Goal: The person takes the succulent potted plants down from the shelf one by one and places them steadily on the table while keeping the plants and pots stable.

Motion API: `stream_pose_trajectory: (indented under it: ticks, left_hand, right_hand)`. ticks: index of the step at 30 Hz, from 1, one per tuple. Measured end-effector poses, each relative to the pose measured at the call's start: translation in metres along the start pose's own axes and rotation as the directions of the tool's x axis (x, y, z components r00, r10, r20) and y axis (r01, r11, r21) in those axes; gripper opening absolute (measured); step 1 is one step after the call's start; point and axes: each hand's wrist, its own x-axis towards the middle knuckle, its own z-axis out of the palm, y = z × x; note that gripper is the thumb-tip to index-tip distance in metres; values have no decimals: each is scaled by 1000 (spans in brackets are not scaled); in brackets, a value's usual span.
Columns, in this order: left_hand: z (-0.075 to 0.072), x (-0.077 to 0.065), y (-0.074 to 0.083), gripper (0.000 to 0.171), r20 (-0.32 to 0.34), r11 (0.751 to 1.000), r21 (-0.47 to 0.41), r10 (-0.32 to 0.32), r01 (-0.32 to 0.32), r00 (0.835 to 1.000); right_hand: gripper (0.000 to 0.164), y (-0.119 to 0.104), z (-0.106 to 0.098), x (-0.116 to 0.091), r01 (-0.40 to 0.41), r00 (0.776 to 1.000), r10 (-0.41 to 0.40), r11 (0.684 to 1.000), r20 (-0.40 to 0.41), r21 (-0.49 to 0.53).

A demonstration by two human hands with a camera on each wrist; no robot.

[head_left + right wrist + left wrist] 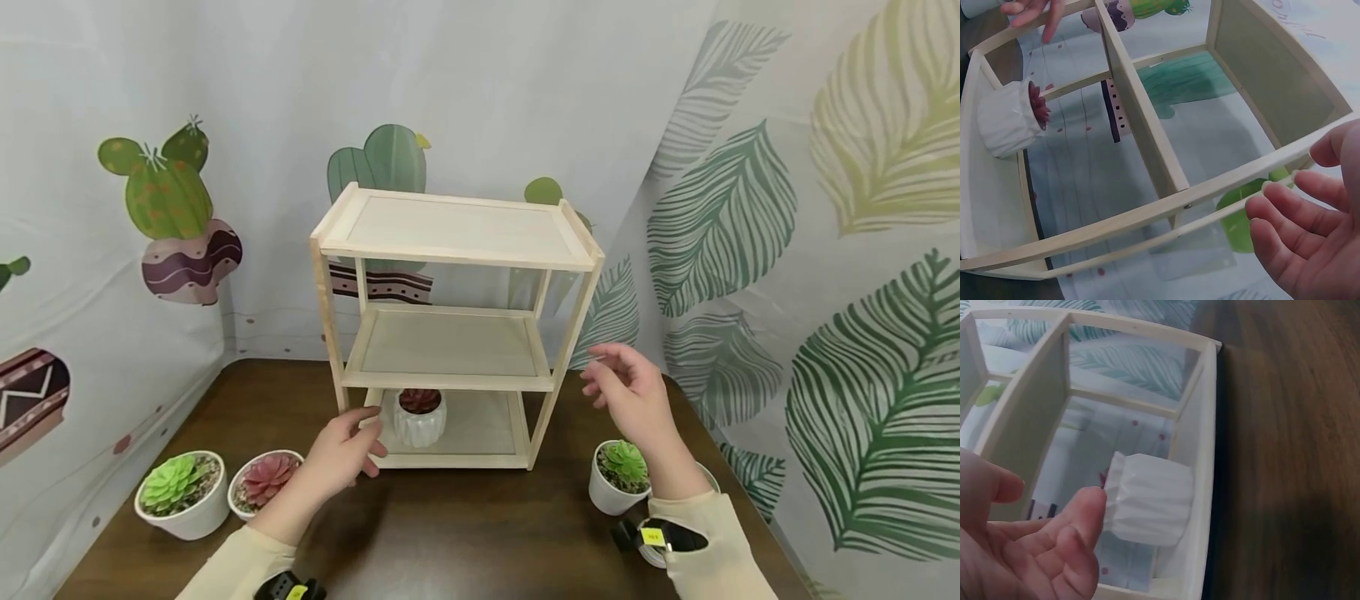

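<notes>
A pale wooden three-tier shelf [457,227] stands on the brown table. On the left part of its bottom tier sits a white fluted pot [420,427] holding a dark red succulent [419,400]. My left hand [339,450] is by the shelf's lower left front corner, its fingers loosely bent and nothing in them. In the left wrist view, its fingertips overlap the rim of the fluted pot [1150,500]. Off the shelf's right side, my right hand [632,395] hovers with relaxed, empty fingers near the right upright [1210,194].
At the table's left stand a white pot with a green succulent [182,495] and one with a pink succulent [266,481]. A potted green succulent [618,478] stands on the right; another white pot [654,557] is mostly hidden under my right wrist. A printed curtain [262,100] hangs behind.
</notes>
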Motion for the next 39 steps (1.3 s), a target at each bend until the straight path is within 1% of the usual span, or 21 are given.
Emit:
stream_pose_trajectory:
  ticks: [2,5,8,11,16,21,27,32,39]
  left_hand:
    - [6,4,-2,52,19,999,-7,-31,31,999]
    - [15,10,-5,57,27,998,-19,-64,64,998]
    - [22,17,-8,61,26,995,-22,-94,95,995]
    - [29,25,-10,64,19,992,-10,-124,124,992]
    - [36,37,-15,64,-8,989,-15,-149,149,989]
    - [42,45,-22,64,-19,982,-57,-182,180,983]
    - [48,53,-23,62,-15,974,-116,-197,194,980]
    - [49,56,-23,61,-8,970,-121,-212,210,977]
    - [50,58,-26,62,10,965,-132,-226,225,974]
  right_hand:
    - [19,-3,2,6,-2,1000,2,1000,-21,7]
    - [22,-6,5,13,12,998,-12,1000,-62,-3]
    - [28,-7,9,18,41,994,-44,999,-101,-32]
    - [32,-6,13,22,72,989,-79,996,-121,-59]
    - [31,-2,21,27,123,985,-131,989,-111,-80]
    - [29,1,27,29,144,982,-152,986,-107,-80]
    - [30,4,29,31,136,984,-143,988,-104,-78]
    - [30,5,28,33,129,987,-136,988,-89,-85]
    - [32,6,28,33,116,990,-122,990,-73,-86]
